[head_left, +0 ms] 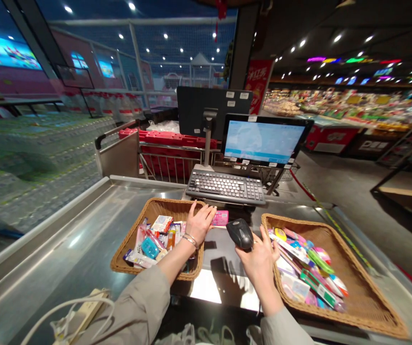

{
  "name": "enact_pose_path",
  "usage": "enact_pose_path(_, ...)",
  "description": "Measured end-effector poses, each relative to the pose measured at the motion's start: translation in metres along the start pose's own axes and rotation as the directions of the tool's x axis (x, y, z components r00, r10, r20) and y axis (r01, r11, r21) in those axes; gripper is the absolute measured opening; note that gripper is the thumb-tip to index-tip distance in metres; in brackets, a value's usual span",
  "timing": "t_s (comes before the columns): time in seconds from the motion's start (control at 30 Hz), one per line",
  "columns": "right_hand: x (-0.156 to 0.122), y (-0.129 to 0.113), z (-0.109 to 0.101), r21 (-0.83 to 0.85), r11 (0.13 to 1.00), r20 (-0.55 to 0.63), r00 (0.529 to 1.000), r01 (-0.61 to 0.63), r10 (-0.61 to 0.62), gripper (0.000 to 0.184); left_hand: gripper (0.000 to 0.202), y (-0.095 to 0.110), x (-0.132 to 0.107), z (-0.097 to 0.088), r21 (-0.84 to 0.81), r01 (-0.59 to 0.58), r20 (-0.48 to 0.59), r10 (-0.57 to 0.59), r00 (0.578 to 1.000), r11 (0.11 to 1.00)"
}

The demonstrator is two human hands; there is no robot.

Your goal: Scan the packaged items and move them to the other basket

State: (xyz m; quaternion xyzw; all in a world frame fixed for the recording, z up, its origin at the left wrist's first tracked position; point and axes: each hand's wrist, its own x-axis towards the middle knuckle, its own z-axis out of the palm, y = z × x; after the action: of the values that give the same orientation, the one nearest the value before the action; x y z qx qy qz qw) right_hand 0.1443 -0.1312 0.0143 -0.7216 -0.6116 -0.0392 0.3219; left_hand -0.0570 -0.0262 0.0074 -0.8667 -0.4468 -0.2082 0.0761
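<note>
My left hand (198,225) reaches over the right rim of the left wicker basket (119,251). At its fingertips is a small pink packet (221,218), apparently pinched; the thumb side is partly hidden. A black barcode scanner (240,233) is in my right hand (259,258), its head tilted toward the packet. The left basket contains small mixed goods, among them a blue case (150,247) and a white-and-red box (162,224). Just beside my right hand, the right wicker basket (367,292) holds several colourful packaged items, including a green-and-white box (319,289).
Beyond the hands are a keyboard (225,186) and a lit screen (263,141). A metal counter (79,239) surrounds the baskets. A power strip (83,314) with white cables lies at lower left. Plastic bags (198,335) hang along the near edge.
</note>
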Motion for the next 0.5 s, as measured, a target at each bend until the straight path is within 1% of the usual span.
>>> enact_pose_path(0.1,0.0,0.0005,0.0005,0.005,1.0,0.002,1.0,-0.004,0.004,0.031,0.06,0.0,0.0008,0.0028,0.021,-0.014,-0.032,0.015,0.999,1.0)
enact_pose_path(0.3,0.0004,0.0036,0.0027,0.003,1.0,-0.012,1.0,0.019,-0.019,0.03,0.064,-0.0009,0.0019,0.0094,0.071,-0.053,-0.149,0.063,0.987,0.996)
enact_pose_path(0.5,-0.0009,0.0095,0.004,0.008,1.0,-0.014,1.0,0.005,-0.004,0.029,0.061,0.0014,0.0052,0.0072,0.082,-0.062,-0.167,0.075,0.983,0.995)
